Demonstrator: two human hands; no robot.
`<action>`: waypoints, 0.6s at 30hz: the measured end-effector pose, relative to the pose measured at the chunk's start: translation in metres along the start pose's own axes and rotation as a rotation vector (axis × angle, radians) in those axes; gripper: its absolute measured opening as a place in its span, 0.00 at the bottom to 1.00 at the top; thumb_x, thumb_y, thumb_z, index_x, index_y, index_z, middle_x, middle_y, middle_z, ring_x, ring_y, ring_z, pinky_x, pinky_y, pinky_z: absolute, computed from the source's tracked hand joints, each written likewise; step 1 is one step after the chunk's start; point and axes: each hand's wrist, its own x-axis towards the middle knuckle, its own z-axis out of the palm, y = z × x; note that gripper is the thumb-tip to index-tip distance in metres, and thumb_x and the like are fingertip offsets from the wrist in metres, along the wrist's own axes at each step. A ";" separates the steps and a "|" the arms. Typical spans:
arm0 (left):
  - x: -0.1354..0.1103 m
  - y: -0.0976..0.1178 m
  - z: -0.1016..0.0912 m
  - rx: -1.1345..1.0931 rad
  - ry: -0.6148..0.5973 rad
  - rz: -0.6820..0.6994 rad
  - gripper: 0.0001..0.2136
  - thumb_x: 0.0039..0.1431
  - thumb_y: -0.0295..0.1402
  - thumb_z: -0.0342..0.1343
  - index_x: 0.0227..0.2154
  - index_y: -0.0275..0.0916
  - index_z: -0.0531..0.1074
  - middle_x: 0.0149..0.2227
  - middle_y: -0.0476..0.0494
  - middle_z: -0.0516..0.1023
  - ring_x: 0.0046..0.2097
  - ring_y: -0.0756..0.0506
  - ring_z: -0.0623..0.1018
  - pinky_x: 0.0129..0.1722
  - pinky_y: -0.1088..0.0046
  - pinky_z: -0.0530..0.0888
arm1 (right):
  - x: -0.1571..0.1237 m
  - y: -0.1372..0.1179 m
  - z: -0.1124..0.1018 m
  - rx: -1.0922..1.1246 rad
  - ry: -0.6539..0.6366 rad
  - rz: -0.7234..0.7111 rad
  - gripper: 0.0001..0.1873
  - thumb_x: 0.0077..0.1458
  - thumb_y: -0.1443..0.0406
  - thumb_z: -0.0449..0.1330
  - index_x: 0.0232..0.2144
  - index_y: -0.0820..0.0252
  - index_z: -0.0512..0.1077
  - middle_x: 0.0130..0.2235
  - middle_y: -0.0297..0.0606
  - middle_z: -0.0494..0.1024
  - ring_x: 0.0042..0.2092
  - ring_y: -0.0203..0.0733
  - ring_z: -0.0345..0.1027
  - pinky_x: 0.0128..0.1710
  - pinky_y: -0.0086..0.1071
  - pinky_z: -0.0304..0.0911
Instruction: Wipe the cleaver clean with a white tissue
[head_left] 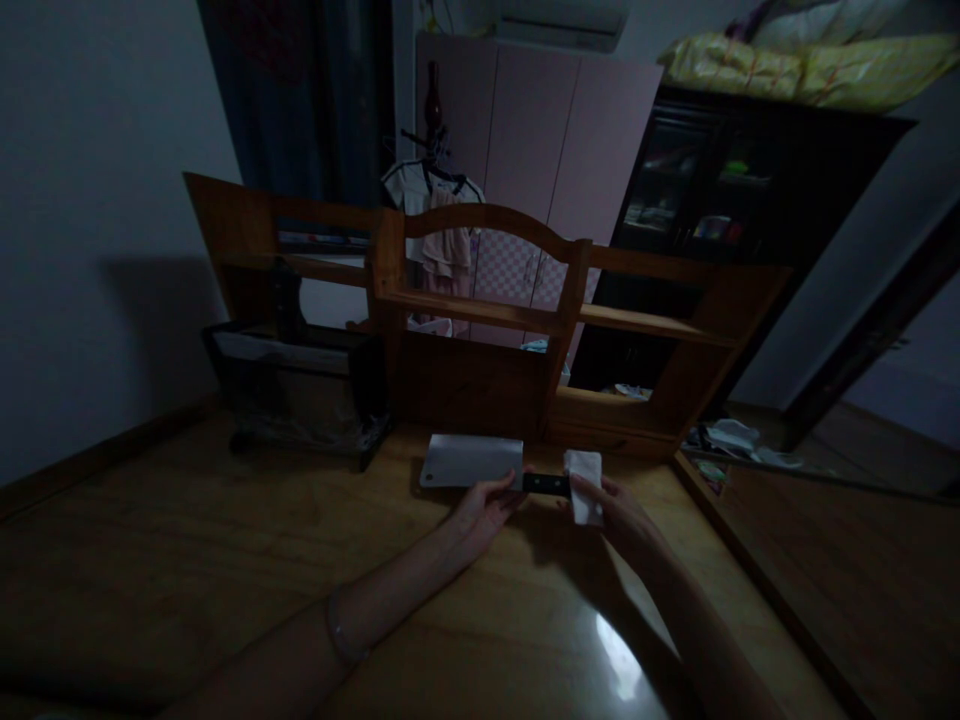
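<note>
A cleaver with a broad pale blade and a black riveted handle is held level above the wooden desk, its blade pointing left. My left hand grips the blade at its handle end, thumb on the near face and fingers underneath. At the butt of the handle, my right hand pinches a folded white cloth or tissue against it. The cloth covers the handle's end, so I cannot see how far it wraps around.
A wooden shelf unit stands along the desk's back edge. Left of it sits a black knife block or rack with clear sides. A raised wooden edge borders the desk at right. Behind are pink wardrobes and a dark cabinet.
</note>
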 end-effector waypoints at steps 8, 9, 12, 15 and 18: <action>-0.002 0.000 0.000 -0.003 0.000 -0.001 0.07 0.55 0.20 0.55 0.36 0.25 0.73 0.43 0.31 0.76 0.47 0.43 0.77 0.50 0.69 0.73 | -0.004 -0.016 0.006 0.115 0.051 0.089 0.25 0.53 0.48 0.54 0.40 0.62 0.72 0.34 0.45 0.79 0.33 0.47 0.75 0.33 0.38 0.72; -0.002 0.001 0.001 -0.006 0.006 -0.003 0.07 0.55 0.20 0.54 0.36 0.25 0.73 0.43 0.31 0.76 0.46 0.43 0.77 0.49 0.69 0.73 | -0.004 -0.017 0.006 0.109 0.049 0.072 0.25 0.53 0.48 0.54 0.41 0.62 0.72 0.35 0.45 0.79 0.35 0.48 0.75 0.34 0.39 0.71; -0.002 0.001 0.003 -0.011 0.016 -0.005 0.06 0.55 0.20 0.54 0.36 0.25 0.73 0.43 0.31 0.76 0.46 0.43 0.77 0.49 0.70 0.74 | -0.004 -0.018 0.006 0.066 0.053 0.042 0.25 0.53 0.48 0.53 0.41 0.62 0.72 0.38 0.46 0.78 0.37 0.48 0.74 0.35 0.38 0.71; -0.002 0.001 0.003 -0.009 0.014 -0.003 0.07 0.55 0.20 0.54 0.36 0.25 0.73 0.43 0.32 0.77 0.46 0.43 0.77 0.49 0.69 0.74 | -0.001 -0.014 0.005 0.038 0.069 0.064 0.23 0.53 0.49 0.53 0.40 0.61 0.72 0.38 0.44 0.78 0.37 0.47 0.74 0.36 0.37 0.71; -0.002 0.001 0.002 -0.008 0.012 -0.004 0.07 0.55 0.20 0.54 0.36 0.25 0.73 0.43 0.32 0.77 0.46 0.43 0.77 0.49 0.69 0.73 | 0.005 -0.010 0.003 0.068 0.065 0.088 0.22 0.53 0.50 0.54 0.40 0.61 0.71 0.38 0.44 0.78 0.37 0.47 0.74 0.37 0.38 0.71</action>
